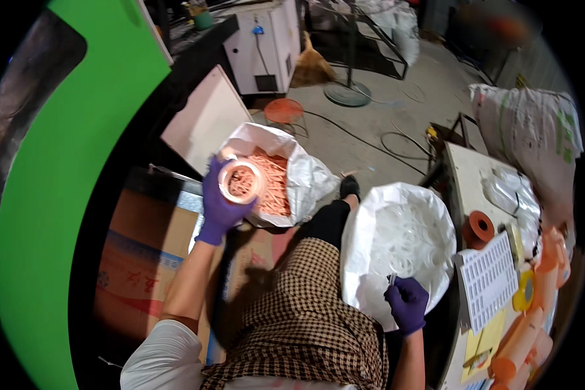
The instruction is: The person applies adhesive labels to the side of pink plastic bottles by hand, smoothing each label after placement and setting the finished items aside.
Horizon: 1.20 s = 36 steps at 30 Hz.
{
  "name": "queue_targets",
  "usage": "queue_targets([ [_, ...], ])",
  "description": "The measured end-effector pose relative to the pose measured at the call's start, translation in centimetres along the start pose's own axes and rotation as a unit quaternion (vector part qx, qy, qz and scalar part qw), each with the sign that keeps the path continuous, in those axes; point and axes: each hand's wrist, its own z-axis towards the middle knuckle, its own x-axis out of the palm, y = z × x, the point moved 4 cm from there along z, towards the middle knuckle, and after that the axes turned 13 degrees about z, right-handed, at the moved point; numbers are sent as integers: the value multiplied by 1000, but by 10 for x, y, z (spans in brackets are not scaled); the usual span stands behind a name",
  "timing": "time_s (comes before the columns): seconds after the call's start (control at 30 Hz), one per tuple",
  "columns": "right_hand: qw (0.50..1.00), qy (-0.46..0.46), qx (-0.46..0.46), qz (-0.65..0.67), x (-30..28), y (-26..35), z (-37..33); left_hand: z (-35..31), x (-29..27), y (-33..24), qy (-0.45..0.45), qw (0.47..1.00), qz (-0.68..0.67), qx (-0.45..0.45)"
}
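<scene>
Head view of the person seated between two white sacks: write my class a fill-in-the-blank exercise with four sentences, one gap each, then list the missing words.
1. Both hands wear gloves of the colour ____.
2. The left hand holds a ring-shaped pale orange roll over the sack of ____ pieces.
3. The right hand rests at the rim of the sack of clear ____.
4. The person's lap is covered by a ____-patterned cloth.

Missing words: purple; orange; rings; checked
</scene>
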Motion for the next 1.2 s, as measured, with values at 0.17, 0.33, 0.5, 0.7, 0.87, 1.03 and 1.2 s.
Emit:
queue_targets([
  [0.17,962,187,-190,57,82,102,0,-28,-16,-120,125,981,-24,149],
  [0.33,939,213,-268,13,141,107,7,-60,-19,-169,213,967,-66,124],
  [0.5,949,192,-201,-146,153,98,5,-60,-9,-176,258,946,-126,149],
  [0.7,937,158,-230,-208,161,98,-3,-63,-6,-170,231,954,-103,158],
  [0.87,963,249,-51,-84,140,63,-1,-50,2,-205,249,944,-87,199],
  [1.03,818,208,282,455,165,-12,-16,-59,19,-217,236,927,-32,290],
  [1.2,947,57,-314,21,29,94,-87,-67,7,-218,90,863,-79,492],
])
